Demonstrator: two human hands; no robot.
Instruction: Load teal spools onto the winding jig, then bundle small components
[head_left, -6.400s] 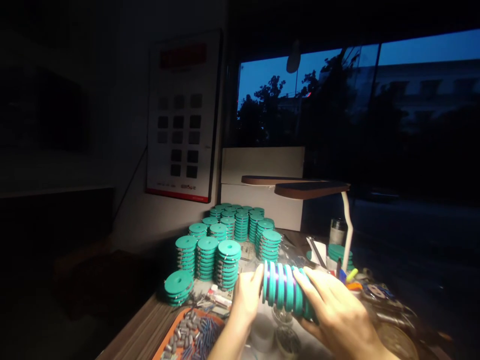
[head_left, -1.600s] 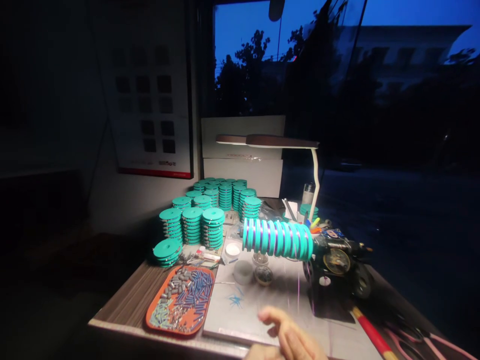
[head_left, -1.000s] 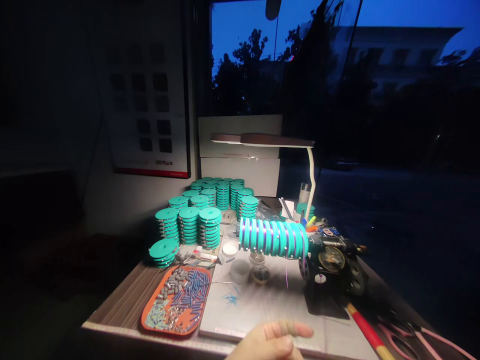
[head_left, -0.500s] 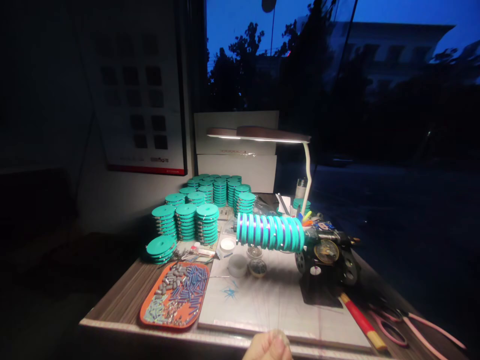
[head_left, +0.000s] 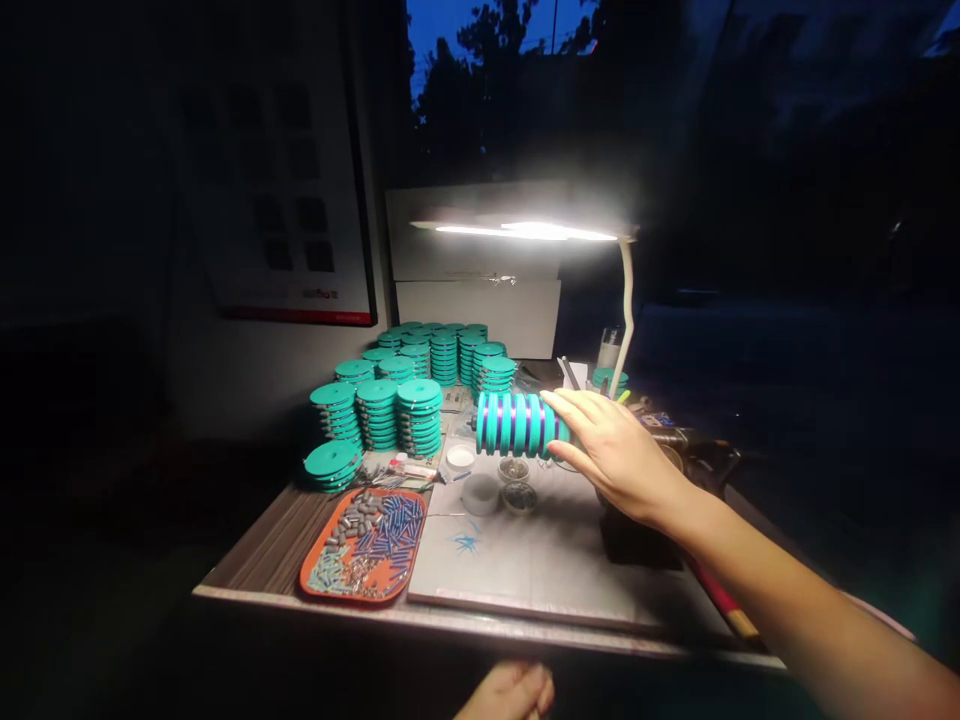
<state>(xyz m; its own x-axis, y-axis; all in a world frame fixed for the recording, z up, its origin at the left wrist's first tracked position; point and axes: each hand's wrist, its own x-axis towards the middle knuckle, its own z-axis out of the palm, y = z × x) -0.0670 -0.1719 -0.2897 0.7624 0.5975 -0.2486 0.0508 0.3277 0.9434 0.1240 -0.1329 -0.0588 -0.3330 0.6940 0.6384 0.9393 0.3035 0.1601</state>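
A row of teal round spools [head_left: 512, 424] with purple bands between them sits sideways on a dark winding machine [head_left: 694, 450]. My right hand [head_left: 611, 445] lies over the right end of this row, fingers on top and thumb at the near side, closed around it. Behind my hand and forearm, much of the machine is hidden. Low in the view, in front of the table edge, my left hand [head_left: 511, 690] is closed with fingertips pinched together. Whatever is between those fingertips is too fine to make out.
Stacks of teal spools [head_left: 379, 412] stand at the back left. An orange tray [head_left: 306, 578] holds small metal and blue parts. Small round dishes [head_left: 517, 497] sit on a pale board [head_left: 540, 575]. A lit lamp [head_left: 626, 310] arches above; a red-handled tool [head_left: 724, 600] lies at right.
My right hand has come into view from the right and onto the spools. My left hand has shifted slightly left and down; the fine strands seen earlier above it no longer show clearly.
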